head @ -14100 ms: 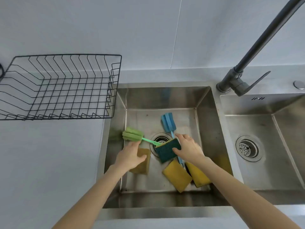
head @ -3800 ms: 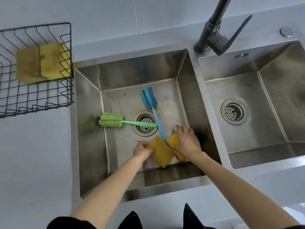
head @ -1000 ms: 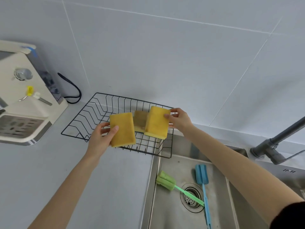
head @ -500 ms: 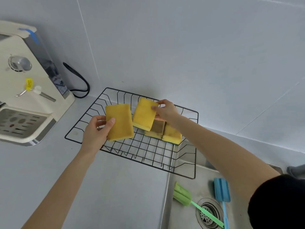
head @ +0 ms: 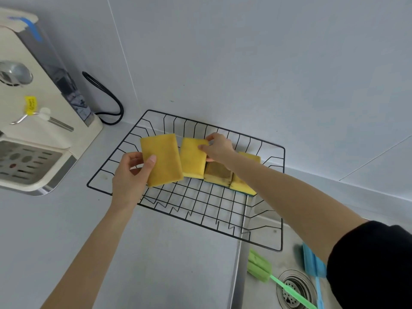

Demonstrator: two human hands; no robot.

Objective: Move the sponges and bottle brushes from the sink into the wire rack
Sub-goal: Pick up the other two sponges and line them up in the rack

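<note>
Down at the near edge, the sink (head: 256, 284) isn't cleared yet: a green bottle brush (head: 259, 268) is lying by the drain (head: 294, 286) with its handle run across it, and a blue bottle brush (head: 312, 262) is partly hidden behind the right sleeve. No sponges can be seen in the visible bit of the basin, though a good chunk of it is out of frame, so that can't be called for sure.

A bit further out, over the near-left part of the wire rack (head: 282, 197), one yellow sponge (head: 161, 159) is pinched upright by the left hand (head: 131, 172), thumb on its face and fingers behind. It's held above the wires, not set down yet.

Just beside it, a second yellow sponge (head: 192, 157) is gripped at its top corner by the right hand (head: 217, 148), fingers curled over the edge. Whether its bottom is already touching the wires can't be told from here.

Past that, toward the far right of the rack, a brownish sponge (head: 217, 173) and another yellow sponge (head: 242, 184) with a green scrubbing side are already resting inside, leaned together.

So roughly: two sponges parked, two about to be dropped in, both brushes untouched. Probably a bit past halfway. A countertop appliance (head: 40, 121) is sat off to the left, not involved.
</note>
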